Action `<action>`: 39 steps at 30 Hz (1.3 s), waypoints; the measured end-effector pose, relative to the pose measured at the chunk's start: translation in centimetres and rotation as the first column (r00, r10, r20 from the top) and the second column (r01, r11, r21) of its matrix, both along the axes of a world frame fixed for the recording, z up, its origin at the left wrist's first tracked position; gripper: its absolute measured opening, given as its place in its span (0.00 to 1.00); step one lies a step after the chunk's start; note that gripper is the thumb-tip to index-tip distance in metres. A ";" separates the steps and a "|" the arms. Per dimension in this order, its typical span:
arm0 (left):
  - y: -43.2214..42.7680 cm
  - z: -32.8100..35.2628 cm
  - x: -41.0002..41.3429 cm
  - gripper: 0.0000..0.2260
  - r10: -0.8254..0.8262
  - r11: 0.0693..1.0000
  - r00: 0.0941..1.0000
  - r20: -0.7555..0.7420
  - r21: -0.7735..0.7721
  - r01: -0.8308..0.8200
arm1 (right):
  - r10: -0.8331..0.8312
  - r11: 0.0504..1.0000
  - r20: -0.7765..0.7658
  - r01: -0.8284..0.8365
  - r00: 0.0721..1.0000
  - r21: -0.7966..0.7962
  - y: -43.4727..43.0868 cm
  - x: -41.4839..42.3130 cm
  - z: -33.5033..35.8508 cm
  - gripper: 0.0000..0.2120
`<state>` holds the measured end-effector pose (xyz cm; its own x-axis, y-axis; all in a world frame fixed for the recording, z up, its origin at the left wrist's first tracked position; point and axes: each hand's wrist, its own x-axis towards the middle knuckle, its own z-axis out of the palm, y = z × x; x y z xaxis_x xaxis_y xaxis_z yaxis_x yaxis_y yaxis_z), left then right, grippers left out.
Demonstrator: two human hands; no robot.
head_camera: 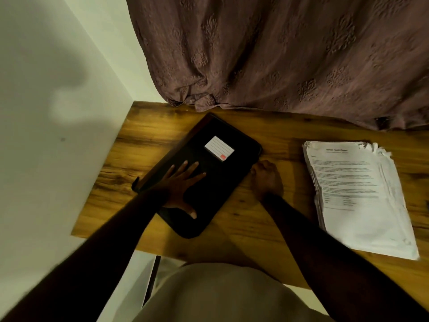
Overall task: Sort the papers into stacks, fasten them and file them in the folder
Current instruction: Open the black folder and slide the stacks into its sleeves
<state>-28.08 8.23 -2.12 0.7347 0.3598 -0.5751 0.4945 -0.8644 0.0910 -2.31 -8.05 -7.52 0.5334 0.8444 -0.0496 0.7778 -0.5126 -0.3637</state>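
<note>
A black folder [222,180] with a white label [219,148] lies closed and slanted on the wooden table [274,228]. My left hand [180,184] rests flat on its cover, fingers spread. My right hand [265,178] sits at the folder's right edge with its fingers curled at that edge; I cannot tell whether they grip it. A thick stack of printed white papers [359,196] lies on the table to the right, apart from both hands, its top corner ragged.
A brown patterned curtain [278,54] hangs along the table's far edge. A white wall [51,112] closes off the left side. The table's front edge runs just before my lap.
</note>
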 end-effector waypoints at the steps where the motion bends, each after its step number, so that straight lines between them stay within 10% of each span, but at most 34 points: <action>1: 0.0 -0.2 -0.8 0.63 -0.041 0.999 0.999 -0.028 0.002 0.041 | -0.010 1.000 -0.009 0.010 1.000 0.017 0.0 -0.1 0.2 0.11; 26: -4.4 -1.6 0.6 0.69 -0.027 0.998 0.999 -0.047 0.061 0.030 | 0.033 0.999 -0.050 -0.035 0.998 -0.036 -3.5 -2.0 0.7 0.29; 39: -13.1 1.3 8.2 0.32 0.088 0.979 0.994 0.071 0.179 -0.100 | -0.045 0.999 -0.113 0.044 0.993 -0.012 -3.3 -1.3 2.0 0.13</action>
